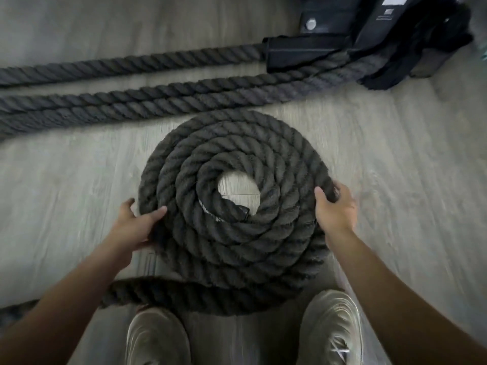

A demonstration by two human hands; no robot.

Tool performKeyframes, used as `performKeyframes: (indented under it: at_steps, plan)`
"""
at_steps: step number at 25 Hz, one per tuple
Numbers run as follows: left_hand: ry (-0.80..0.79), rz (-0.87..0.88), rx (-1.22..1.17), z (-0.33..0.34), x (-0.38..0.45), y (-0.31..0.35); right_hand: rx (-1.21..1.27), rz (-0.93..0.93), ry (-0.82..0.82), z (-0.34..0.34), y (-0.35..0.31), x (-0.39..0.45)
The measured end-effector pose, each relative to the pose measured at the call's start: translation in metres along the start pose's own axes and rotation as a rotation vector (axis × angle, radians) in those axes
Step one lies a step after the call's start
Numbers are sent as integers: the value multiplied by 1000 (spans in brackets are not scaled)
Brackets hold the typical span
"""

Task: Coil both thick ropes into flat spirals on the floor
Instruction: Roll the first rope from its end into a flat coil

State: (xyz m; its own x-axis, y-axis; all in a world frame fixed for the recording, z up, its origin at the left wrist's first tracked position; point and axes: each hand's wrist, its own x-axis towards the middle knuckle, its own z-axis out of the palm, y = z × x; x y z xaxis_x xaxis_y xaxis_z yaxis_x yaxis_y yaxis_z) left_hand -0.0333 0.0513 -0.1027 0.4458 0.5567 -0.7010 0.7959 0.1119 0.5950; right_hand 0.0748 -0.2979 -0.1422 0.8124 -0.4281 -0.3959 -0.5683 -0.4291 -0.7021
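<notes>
- Big picture first: the pale wood-look floor point(66, 180) carries it all, and across its far side three straight runs of thick rope point(158, 100) lie left to right, long axis running toward the black anchor block point(303, 52) at upper right.
- Dead centre sits the spiral coil point(229, 204), flat on the floor right in front of the person's pale shoes point(330, 330), wound in about four turns round a small open eye, with the taped rope end point(237, 210) tucked at the eye's near edge.
- The loose tail point(184, 293) peels off the coil's near side and sweeps away to the lower left (so this rope is not fully wound, by my reading, and the straight runs look unstarted).
- Left hand point(134, 227) is on the coil's left rim, thumb lying over the outer turn, fingers curled under and round it.
- Right hand point(333, 206) clamps the right rim, thumb on top, fingers wrapped over the outer strand; the fingertips themselves I cannot see.
- The danger: the outer turn near the feet already rides wide of the pack, so a hard tug or a turn of the coil could let turns climb over each other and spoil the flat lie.
- Second risk: the tail lies just beside the toes, so a shuffle of the feet could snag it.
</notes>
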Motion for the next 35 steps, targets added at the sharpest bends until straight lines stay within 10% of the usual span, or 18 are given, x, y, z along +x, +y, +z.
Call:
performKeyframes:
  at_steps: [7, 17, 26, 35]
  plan:
    - [100, 223, 239, -6, 66, 34, -51, 67, -89, -10, 53, -76]
    - [110, -110, 34, -25, 14, -70, -98, -71, -117, 6, -27, 25]
    - [129, 165, 107, -28, 81, 26, -63, -4, -187, -1, 61, -122]
    - [-10, 50, 75, -22, 1, -62, -256, -207, -196, -15, -2, 6]
